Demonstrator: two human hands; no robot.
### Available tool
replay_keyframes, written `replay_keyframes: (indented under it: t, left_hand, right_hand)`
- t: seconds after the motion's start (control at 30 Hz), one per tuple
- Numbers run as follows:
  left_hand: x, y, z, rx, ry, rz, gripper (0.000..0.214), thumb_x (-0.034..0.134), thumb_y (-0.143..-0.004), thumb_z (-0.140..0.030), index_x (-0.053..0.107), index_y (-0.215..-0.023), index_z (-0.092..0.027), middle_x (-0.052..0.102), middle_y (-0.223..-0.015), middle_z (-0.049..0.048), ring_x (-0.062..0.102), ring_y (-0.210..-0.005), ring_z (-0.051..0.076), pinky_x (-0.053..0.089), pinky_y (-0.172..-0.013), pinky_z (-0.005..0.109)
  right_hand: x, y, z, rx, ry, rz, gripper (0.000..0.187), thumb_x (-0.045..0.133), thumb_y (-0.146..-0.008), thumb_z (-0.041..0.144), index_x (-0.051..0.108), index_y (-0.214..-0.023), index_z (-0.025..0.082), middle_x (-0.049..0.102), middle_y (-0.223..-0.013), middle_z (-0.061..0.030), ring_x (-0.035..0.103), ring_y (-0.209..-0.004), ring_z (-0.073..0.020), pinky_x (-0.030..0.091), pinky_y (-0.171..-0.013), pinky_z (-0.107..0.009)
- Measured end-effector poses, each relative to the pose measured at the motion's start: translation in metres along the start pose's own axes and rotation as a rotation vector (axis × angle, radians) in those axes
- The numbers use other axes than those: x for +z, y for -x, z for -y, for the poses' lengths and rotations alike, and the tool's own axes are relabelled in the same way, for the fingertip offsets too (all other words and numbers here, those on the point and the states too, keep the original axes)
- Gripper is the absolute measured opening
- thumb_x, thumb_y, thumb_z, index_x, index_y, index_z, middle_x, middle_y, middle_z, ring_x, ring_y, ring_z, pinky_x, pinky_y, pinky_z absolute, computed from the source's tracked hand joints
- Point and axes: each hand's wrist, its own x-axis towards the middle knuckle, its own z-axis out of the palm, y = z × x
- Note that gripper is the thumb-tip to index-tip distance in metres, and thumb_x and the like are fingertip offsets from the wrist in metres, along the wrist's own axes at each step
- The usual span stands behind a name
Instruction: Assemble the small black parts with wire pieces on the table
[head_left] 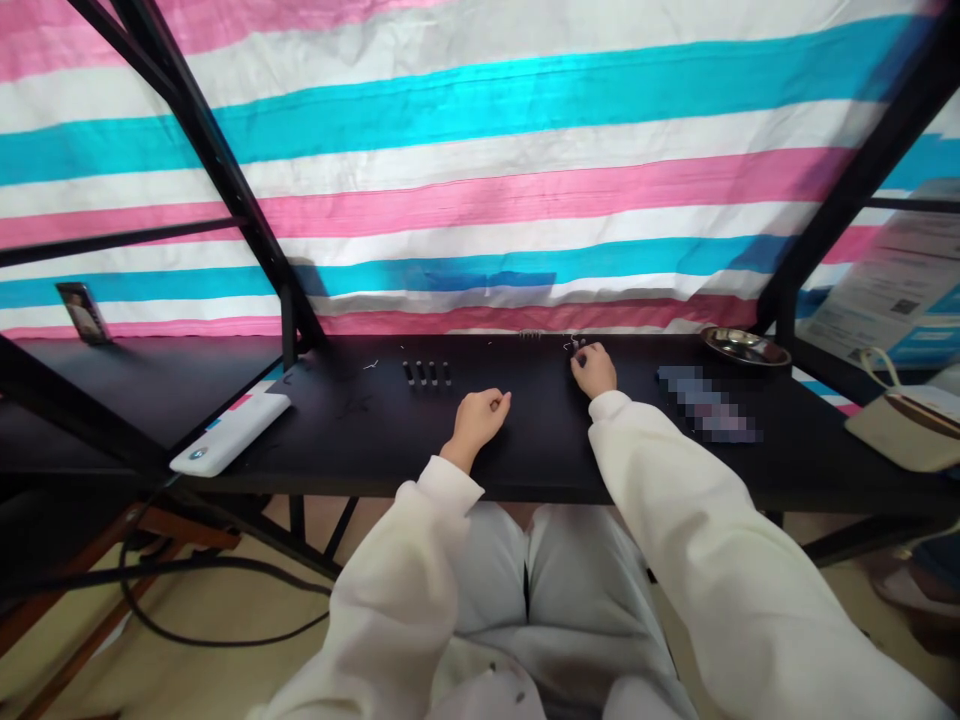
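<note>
My left hand is held just over the front half of the black table, its fingers curled into a closed pinch. Whatever is between them, if anything, is too small to make out. Farther back, my right hand reaches down to a little group of small dark and silvery parts, fingertips together and partly hidden. To the left of my left hand, several short black cylinders with greyish ends stand in a row. Along the back edge lies a row of small metal pieces, too tiny to name surely.
A shiny metal dish sits at the back right, with a blurred-out item before it. On the left lies a white power-strip-like box. Black frame posts flank the table; a beige bag is far right.
</note>
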Motion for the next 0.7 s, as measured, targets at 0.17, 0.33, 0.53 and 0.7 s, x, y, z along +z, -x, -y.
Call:
replay_keyframes:
  t: [0.17,0.33,0.53,0.7]
  left_hand:
    - [0.0,0.001,0.001,-0.002,0.009,-0.004,0.04,0.042,-0.083,-0.043,0.051,-0.053,-0.018,0.044,-0.049,-0.001,0.038,-0.048,0.01,0.026,-0.054,0.023]
    - [-0.001,0.001,-0.001,-0.013,-0.015,0.011,0.039,0.041,-0.083,-0.042,0.051,-0.054,-0.017,0.044,-0.05,-0.0013,0.038,-0.049,0.01,0.026,-0.055,0.023]
    - [-0.002,0.001,-0.003,-0.002,-0.008,0.001,0.039,0.042,-0.083,-0.041,0.05,-0.053,-0.017,0.042,-0.049,-0.002,0.036,-0.048,0.009,0.026,-0.054,0.023]
    - [-0.001,0.001,-0.001,-0.005,0.005,-0.015,0.039,0.044,-0.083,-0.041,0.05,-0.053,-0.017,0.042,-0.048,-0.0024,0.037,-0.048,0.009,0.026,-0.053,0.023]
  right_hand:
    - [0.003,0.002,0.004,-0.241,0.002,-0.003,0.012,0.051,-0.08,0.019,0.062,-0.085,0.017,0.052,-0.112,-0.0117,0.05,-0.097,-0.0231,0.044,-0.079,-0.034]
    - [0.013,-0.004,0.003,-0.234,0.027,0.01,0.012,0.051,-0.079,0.018,0.062,-0.084,0.016,0.052,-0.111,-0.0122,0.051,-0.094,-0.0231,0.044,-0.078,-0.034]
    - [0.015,-0.008,0.005,-0.237,0.044,0.004,0.014,0.049,-0.079,0.018,0.062,-0.083,0.014,0.052,-0.105,-0.0143,0.051,-0.089,-0.023,0.043,-0.077,-0.035]
    - [0.012,-0.005,0.009,-0.27,-0.027,0.0,0.012,0.049,-0.077,0.018,0.06,-0.074,0.014,0.051,-0.1,-0.0139,0.052,-0.083,-0.0217,0.044,-0.075,-0.035]
